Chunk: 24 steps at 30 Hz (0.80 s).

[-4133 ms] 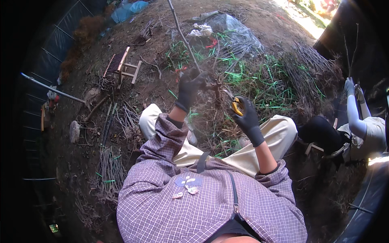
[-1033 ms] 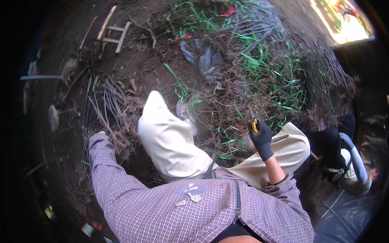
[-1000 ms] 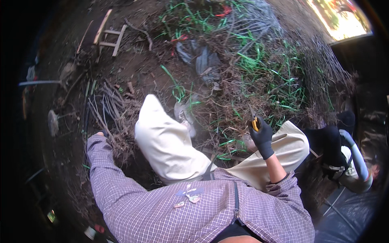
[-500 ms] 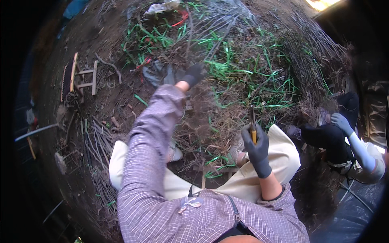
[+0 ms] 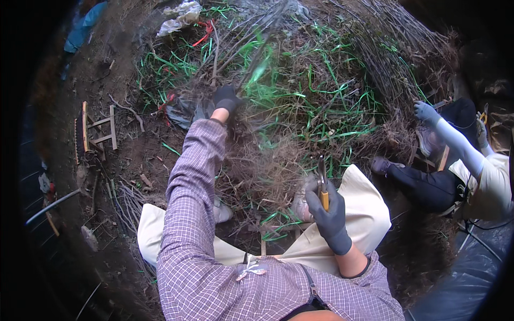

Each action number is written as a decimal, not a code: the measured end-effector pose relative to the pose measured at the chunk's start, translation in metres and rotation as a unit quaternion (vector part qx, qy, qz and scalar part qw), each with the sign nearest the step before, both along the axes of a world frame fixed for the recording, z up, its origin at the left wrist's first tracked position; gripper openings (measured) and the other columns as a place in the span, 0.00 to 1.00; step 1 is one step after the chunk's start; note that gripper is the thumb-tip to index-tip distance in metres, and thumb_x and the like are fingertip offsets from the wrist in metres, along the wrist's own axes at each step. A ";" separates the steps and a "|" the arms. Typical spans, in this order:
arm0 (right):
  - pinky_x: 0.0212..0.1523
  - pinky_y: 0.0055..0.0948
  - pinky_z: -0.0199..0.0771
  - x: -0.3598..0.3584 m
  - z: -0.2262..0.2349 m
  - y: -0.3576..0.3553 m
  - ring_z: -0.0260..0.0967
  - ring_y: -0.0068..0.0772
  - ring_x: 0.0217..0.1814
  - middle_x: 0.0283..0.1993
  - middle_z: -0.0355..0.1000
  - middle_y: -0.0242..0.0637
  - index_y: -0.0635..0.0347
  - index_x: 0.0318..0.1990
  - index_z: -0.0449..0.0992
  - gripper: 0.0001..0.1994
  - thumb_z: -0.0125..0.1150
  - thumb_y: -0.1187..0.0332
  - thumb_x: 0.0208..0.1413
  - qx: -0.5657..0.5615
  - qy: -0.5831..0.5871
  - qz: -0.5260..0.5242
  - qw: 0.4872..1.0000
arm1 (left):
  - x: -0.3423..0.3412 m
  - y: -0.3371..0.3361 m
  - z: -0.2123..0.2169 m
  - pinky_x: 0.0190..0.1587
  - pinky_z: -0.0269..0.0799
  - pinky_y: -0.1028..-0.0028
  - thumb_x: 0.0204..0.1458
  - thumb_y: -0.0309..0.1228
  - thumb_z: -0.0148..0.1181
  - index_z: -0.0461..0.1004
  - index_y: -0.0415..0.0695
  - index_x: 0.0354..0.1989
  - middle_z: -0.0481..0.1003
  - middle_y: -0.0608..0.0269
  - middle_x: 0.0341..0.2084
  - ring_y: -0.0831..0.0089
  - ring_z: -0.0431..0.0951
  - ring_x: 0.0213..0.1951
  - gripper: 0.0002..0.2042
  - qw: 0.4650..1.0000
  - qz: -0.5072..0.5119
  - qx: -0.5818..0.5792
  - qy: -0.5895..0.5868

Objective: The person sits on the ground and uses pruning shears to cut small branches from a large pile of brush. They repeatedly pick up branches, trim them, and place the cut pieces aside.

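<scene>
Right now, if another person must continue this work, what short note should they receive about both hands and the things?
Left hand: gloved, stretched forward, gripping stems in the heap of twigs and roots.
Right hand: gloved, near the knee, holding yellow-handled pruning shears, blades pointing up and touching nothing.
Things: small bundles of cut twigs lie on the soil at the left, beside a small wooden frame. A co-worker's gloved hand is at the right.
Done: some twigs laid aside.
Left: most of the heap is uncut.
</scene>
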State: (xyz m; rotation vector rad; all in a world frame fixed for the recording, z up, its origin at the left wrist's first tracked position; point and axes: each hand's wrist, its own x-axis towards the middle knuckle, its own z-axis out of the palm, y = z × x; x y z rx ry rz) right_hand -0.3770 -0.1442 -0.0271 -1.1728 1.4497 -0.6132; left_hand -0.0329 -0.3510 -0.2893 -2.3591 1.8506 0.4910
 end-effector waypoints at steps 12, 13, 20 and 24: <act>0.30 0.32 0.71 -0.016 0.005 0.032 0.70 0.34 0.25 0.27 0.71 0.38 0.60 0.36 0.72 0.13 0.60 0.58 0.55 -0.051 -0.044 0.013 0.998 | -0.005 0.067 0.186 0.45 0.74 0.62 0.40 0.51 0.67 0.78 0.45 0.43 0.80 0.50 0.37 0.54 0.81 0.40 0.26 0.991 -0.101 0.050 0.074; 0.30 0.32 0.71 -0.019 0.000 0.032 0.71 0.34 0.25 0.26 0.71 0.38 0.59 0.36 0.72 0.15 0.60 0.56 0.54 -0.049 -0.036 -0.003 0.998 | -0.023 0.079 0.205 0.46 0.75 0.63 0.40 0.52 0.67 0.78 0.43 0.44 0.80 0.48 0.38 0.54 0.81 0.40 0.28 0.991 -0.096 0.078 0.056; 0.37 0.40 0.72 -0.001 -0.036 0.057 0.75 0.46 0.34 0.34 0.76 0.43 0.58 0.42 0.70 0.28 0.65 0.42 0.49 -0.127 0.027 0.150 0.980 | -0.054 0.150 0.268 0.40 0.73 0.56 0.36 0.51 0.71 0.72 0.48 0.47 0.79 0.50 0.35 0.47 0.79 0.38 0.30 0.995 -0.052 -0.069 -0.053; 0.45 0.41 0.73 0.021 -0.029 0.086 0.74 0.51 0.44 0.48 0.73 0.49 0.56 0.57 0.66 0.36 0.69 0.42 0.46 -0.112 -0.053 0.267 0.956 | -0.041 0.182 0.308 0.35 0.75 0.60 0.40 0.43 0.72 0.76 0.46 0.41 0.80 0.54 0.28 0.55 0.81 0.30 0.22 0.957 -0.028 -0.287 0.031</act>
